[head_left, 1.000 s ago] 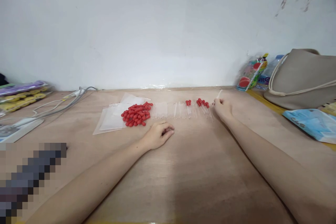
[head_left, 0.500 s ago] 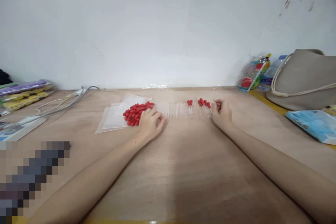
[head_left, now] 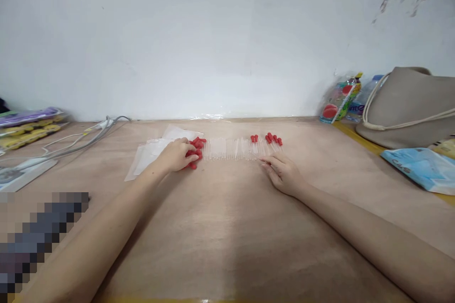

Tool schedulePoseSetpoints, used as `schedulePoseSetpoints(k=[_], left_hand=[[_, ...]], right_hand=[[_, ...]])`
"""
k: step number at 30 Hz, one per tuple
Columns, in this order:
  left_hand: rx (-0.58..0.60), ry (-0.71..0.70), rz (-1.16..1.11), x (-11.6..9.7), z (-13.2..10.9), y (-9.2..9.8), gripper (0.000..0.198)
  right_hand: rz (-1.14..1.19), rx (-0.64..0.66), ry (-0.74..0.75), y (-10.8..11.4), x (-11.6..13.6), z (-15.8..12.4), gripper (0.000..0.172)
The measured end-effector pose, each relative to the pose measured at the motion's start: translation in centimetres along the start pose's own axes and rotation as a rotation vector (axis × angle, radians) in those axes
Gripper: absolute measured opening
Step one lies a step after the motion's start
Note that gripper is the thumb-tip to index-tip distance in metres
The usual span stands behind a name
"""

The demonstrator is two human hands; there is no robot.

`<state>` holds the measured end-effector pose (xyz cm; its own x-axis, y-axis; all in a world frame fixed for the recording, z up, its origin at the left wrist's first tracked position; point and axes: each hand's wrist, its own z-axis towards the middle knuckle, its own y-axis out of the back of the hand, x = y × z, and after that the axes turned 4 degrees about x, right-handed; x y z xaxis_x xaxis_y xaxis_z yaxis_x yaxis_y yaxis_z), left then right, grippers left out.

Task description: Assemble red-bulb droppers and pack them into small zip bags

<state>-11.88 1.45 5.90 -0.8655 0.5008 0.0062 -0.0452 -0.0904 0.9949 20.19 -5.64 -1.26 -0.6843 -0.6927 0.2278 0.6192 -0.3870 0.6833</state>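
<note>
A pile of red rubber dropper bulbs (head_left: pixel 199 142) lies left of centre, partly hidden by my left hand (head_left: pixel 179 155). My left thumb and fingers are curled around a bulb at the pile's right side. Beside the pile runs a row of clear glass dropper tubes (head_left: pixel 231 149). My right hand (head_left: pixel 282 173) pinches one thin glass tube (head_left: pixel 253 153) near the row's front edge, its tip pointing left. Just behind that hand lie several droppers (head_left: pixel 270 138) with red bulbs fitted on, and two more capped ones (head_left: pixel 254 138) sit a little left of them.
Clear plastic bags (head_left: pixel 144 154) lie under and behind the pile. Cables (head_left: pixel 88 139) and a white power strip (head_left: pixel 30 175) are at left, near yellow and purple packages (head_left: pixel 31 125). On the right stand a bottle (head_left: pixel 341 99), a beige bag (head_left: pixel 408 109) and a blue packet (head_left: pixel 423 168).
My left hand has moved left onto the red bulbs. My right hand has come left and nearer from beside the capped droppers and now holds a glass tube.
</note>
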Motion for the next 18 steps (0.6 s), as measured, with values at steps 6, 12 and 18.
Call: schedulePoseSetpoints(k=[6,12,18], left_hand=[[-0.012,-0.020,-0.053,0.2,0.2,-0.4,0.030],[-0.066,0.043,-0.044,0.3,0.1,0.4,0.023],[-0.217,0.065,-0.379,-2.8,-0.7,1.6,0.019]], right_hand=[[-0.016,0.059,0.029,0.1,0.2,0.1,0.020],[0.002,0.073,0.012,0.2,0.2,0.1,0.019],[0.072,0.079,-0.043,0.4,0.5,0.2,0.014]])
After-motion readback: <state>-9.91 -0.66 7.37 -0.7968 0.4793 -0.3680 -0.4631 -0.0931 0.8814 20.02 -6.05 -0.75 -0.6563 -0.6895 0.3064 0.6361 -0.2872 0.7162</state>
